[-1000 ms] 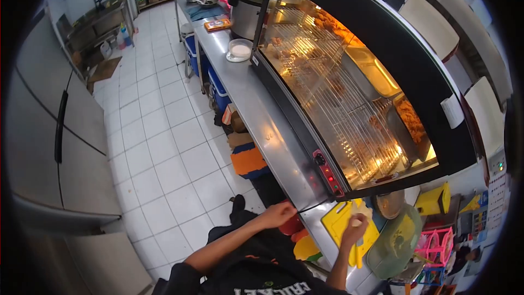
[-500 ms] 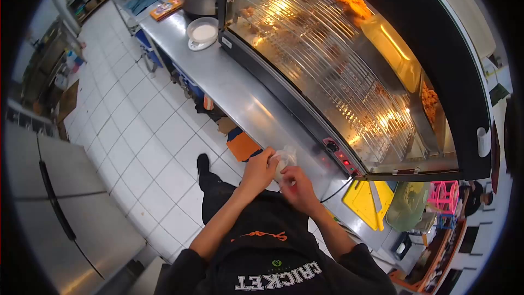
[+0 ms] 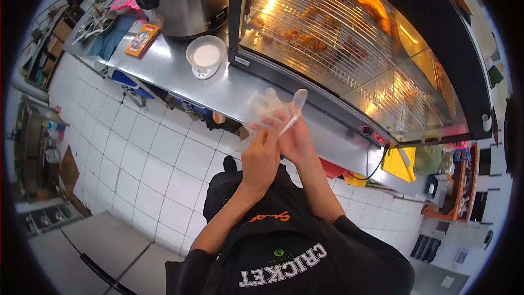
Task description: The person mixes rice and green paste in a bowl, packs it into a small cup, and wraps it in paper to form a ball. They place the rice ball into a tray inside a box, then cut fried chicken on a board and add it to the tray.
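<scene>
A thin clear plastic glove (image 3: 267,110) is partly over the fingers of my right hand (image 3: 293,135), which are spread with the palm turned up. Some of the glove's finger tips stick out loose toward the warming cabinet. My left hand (image 3: 262,155) is closed on the glove's edge, close against the right hand. Both hands are above the front edge of the steel counter (image 3: 164,79). Creases in the clear film partly hide the right fingertips.
A heated glass cabinet (image 3: 327,49) with fried food on racks stands behind the hands. To the left are a scale with a bowl (image 3: 206,55), a large steel cooker (image 3: 188,3) and an orange box (image 3: 143,40). A yellow board (image 3: 398,163) lies at the right.
The view has turned and shifted. Both hands have moved up and forward, from near my waist to the counter edge. The bunched plastic has opened out into a glove over my right fingers.
</scene>
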`<state>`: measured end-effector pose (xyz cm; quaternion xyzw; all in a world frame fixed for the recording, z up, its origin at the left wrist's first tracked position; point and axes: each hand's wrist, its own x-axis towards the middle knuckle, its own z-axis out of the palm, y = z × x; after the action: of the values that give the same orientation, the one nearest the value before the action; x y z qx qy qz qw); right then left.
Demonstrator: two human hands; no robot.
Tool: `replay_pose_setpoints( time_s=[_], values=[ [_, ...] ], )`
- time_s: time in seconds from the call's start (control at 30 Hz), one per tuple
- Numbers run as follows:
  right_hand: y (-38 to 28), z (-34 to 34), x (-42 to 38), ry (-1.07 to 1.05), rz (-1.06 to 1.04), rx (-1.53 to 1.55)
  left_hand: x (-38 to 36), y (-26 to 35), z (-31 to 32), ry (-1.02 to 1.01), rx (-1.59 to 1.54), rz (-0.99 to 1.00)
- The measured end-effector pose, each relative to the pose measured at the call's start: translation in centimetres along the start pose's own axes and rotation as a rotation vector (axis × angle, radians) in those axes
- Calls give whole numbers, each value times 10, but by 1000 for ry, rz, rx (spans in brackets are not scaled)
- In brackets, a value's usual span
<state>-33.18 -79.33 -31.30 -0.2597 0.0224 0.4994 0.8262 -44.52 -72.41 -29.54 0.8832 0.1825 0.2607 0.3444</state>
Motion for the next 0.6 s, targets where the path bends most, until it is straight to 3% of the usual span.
replay_pose_setpoints(
  time_s=[0.17,0.27,0.4,0.47,0.6],
  values=[
    [-6,54,11,-156,-14,103,14,3,-40,-24,-120,104],
    [-6,60,22,-115,-163,-25,26,-3,-49,-66,-187,129],
    [-5,73,32,-33,-174,-199,43,-15,-41,-26,-310,88],
    [0,70,38,21,-223,-395,57,-19,-40,-111,-280,71],
    [-16,74,44,185,-144,-484,70,-25,-40,-353,-285,144]
  ],
)
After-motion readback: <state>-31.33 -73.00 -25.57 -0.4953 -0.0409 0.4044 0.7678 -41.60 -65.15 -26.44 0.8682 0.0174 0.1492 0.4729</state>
